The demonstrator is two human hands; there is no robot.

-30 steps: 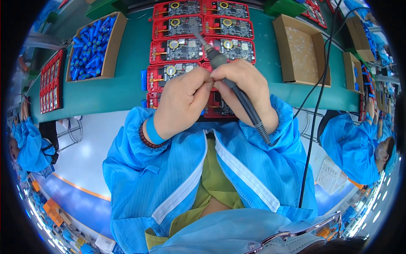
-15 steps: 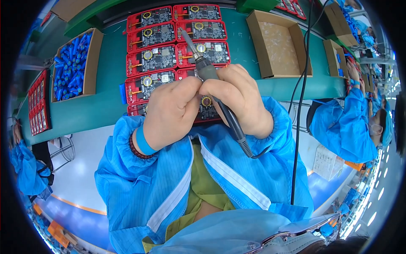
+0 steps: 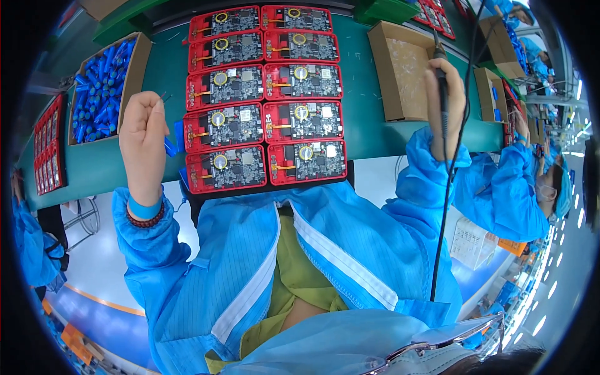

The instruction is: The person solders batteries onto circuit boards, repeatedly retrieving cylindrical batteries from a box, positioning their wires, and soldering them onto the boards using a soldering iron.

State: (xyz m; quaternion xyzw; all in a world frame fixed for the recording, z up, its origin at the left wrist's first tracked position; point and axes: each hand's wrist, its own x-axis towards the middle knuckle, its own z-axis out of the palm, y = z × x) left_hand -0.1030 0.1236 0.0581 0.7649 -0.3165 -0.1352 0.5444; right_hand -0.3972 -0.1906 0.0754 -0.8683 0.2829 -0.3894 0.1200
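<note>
Pale floor, green bench under red-cased boards; left hand curled closed, contents unclear; right hand gripping soldering iron.

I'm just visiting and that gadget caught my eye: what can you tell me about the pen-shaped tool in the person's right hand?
The pen-shaped tool is slim, with a dark handle that looks like plastic or rubber and a narrower front end. The right hand grips the handle, hiding part of it. The front end points away from the person. In the picture it overlaps the right side of an open cardboard box; whether they touch is unclear. A thin tail runs back past the palm.
</note>
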